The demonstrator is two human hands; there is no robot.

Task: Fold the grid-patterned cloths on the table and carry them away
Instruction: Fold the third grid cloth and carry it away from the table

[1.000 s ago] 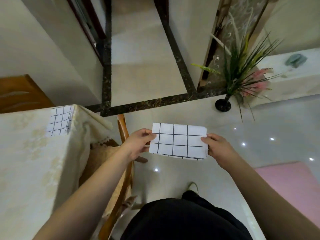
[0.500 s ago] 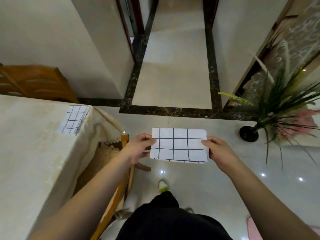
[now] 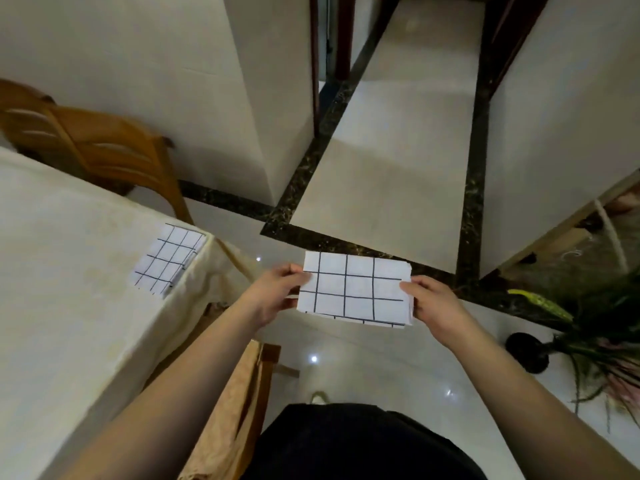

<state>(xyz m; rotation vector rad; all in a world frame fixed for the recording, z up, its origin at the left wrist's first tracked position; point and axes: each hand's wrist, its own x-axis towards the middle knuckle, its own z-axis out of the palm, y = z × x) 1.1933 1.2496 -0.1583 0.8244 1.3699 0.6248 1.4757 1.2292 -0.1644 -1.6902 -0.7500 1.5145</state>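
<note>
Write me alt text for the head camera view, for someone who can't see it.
Two hands, left hand and right hand, hold a folded grid-patterned cloth above a glossy floor. A second folded cloth lies at the table corner.

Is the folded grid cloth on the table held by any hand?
No, that folded cloth lies alone at the table corner, untouched.

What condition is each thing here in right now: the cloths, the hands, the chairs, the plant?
Held cloth: folded, held flat in the air over the floor.
Left hand: pinches its left edge.
Right hand: pinches its right edge.
Second cloth: folded, lying at the table corner.
Near chair: pushed in beside the table.
Potted plant: upright on the floor.
</note>
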